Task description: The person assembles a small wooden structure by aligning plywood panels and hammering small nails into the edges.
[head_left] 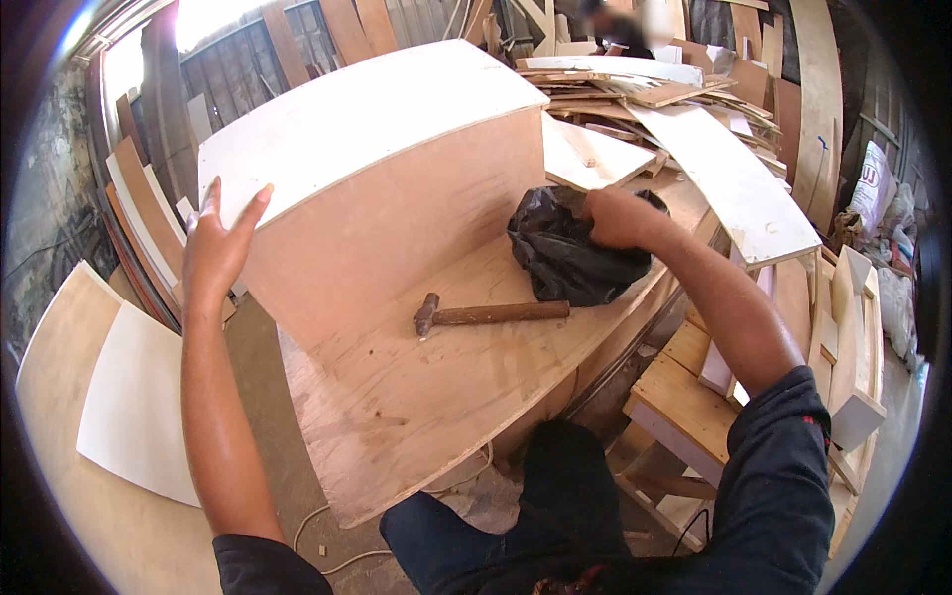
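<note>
A box-like wooden piece with a white top panel (367, 124) and a bare plywood side (397, 203) stands on a plywood worktop (387, 436). My left hand (220, 243) rests at its near left corner, thumb and fingers spread on the white panel's edge. To the right sits a black plastic bag (555, 258) with its mouth open. Over that mouth my right hand (625, 220) is closed, its fingertips hidden; I cannot make out what they hold. Between the bag and the plywood side lies a hammer (496, 313) with a wooden handle, touched by neither hand.
Stacked board offcuts (635, 89) and a long white board (734, 178) lie beyond the bag. A wooden stand (684, 397) is close on my right. At the left leans a curved panel (129, 397). A cable (347, 560) runs on the floor. Another person (617, 30) is at the back.
</note>
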`<control>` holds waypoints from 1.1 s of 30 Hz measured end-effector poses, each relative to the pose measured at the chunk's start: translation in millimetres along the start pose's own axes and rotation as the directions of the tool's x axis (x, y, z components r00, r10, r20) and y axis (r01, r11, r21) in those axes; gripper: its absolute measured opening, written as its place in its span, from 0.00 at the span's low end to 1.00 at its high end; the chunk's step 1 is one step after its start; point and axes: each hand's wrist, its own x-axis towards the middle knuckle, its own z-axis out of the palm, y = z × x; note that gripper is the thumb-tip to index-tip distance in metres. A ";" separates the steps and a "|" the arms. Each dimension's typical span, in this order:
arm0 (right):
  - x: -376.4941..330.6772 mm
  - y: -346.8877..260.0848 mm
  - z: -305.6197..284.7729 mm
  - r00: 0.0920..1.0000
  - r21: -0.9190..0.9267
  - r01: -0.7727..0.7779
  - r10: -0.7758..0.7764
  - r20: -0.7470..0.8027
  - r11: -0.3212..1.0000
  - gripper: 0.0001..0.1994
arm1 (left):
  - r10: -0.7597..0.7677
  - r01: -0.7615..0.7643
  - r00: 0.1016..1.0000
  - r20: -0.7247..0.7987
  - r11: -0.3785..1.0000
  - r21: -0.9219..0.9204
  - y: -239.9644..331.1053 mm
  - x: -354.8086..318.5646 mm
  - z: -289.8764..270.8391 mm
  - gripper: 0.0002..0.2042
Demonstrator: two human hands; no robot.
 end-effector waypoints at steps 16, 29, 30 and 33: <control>3.1 6.6 32.4 0.979 0.152 0.188 -0.174 -0.105 0.970 0.15 | -0.012 0.012 1.000 0.004 0.999 0.030 8.9 -7.1 -3.5 0.54; -7.1 2.4 -8.6 0.962 0.382 0.211 -0.121 -0.247 0.900 0.07 | -0.049 0.047 0.998 0.032 0.997 0.064 3.7 -4.0 -2.1 0.53; -6.7 0.5 -17.1 0.960 0.382 0.217 -0.126 -0.249 0.898 0.07 | -0.051 0.049 0.998 0.027 0.997 0.067 4.2 -3.5 -4.7 0.53; 4.0 -6.3 -36.4 0.932 0.466 0.236 -0.062 -0.358 0.853 0.05 | -0.047 0.044 0.998 0.037 0.996 0.076 6.9 -4.6 -6.0 0.54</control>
